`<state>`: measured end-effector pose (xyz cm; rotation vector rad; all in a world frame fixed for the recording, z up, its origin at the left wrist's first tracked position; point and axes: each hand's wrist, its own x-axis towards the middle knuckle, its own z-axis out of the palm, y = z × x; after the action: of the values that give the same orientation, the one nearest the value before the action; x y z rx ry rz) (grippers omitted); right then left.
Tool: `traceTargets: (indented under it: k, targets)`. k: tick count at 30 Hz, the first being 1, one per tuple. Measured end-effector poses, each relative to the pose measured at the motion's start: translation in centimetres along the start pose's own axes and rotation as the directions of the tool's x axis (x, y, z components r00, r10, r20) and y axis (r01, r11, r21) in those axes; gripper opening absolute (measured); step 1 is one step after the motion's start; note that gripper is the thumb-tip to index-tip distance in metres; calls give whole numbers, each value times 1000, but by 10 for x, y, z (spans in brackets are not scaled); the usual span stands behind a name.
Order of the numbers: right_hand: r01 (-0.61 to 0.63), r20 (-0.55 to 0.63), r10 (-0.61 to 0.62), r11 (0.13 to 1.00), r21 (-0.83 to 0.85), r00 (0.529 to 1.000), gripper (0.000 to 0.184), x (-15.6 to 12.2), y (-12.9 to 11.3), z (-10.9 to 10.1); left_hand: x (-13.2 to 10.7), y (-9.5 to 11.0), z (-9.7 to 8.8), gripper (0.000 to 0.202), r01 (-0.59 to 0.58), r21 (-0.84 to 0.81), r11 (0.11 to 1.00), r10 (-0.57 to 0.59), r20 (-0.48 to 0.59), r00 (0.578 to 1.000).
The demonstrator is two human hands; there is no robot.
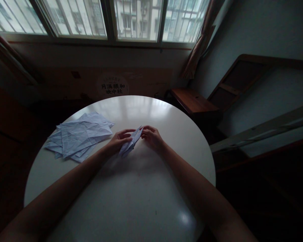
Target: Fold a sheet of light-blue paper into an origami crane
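Note:
A folded piece of white paper (131, 143), narrow with pointed ends, is held tilted just above the middle of the table. My left hand (120, 139) is closed on its left side, with the thumb in front and the fingers behind. My right hand (152, 136) has its fingertips bent against the paper's upper right tip; its fingers are partly hidden behind one another. Left of my hands lies a loose pile of creased white paper sheets (84, 134), overlapping and unfolded.
The round white table (131, 201) reflects light from the barred window (137, 20). Behind it stands a long cardboard box (146, 80) with printed characters. A wooden bench (194, 101) is at the far right, beside a leaning brown wooden frame (238, 79).

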<state>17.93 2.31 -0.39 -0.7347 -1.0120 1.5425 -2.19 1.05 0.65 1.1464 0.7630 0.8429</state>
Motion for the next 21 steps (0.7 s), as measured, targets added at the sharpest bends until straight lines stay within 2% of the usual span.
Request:
traceTargets:
  k: [13, 21]
  targets:
    - [10, 43, -9, 1000, -21, 999, 24, 4, 4, -4, -2, 8, 0, 62, 22, 61, 998, -20, -28, 999]
    - [65, 87, -54, 990, -129, 995, 22, 3, 5, -3, 0, 5, -2, 67, 52, 60, 997, -49, -41, 998]
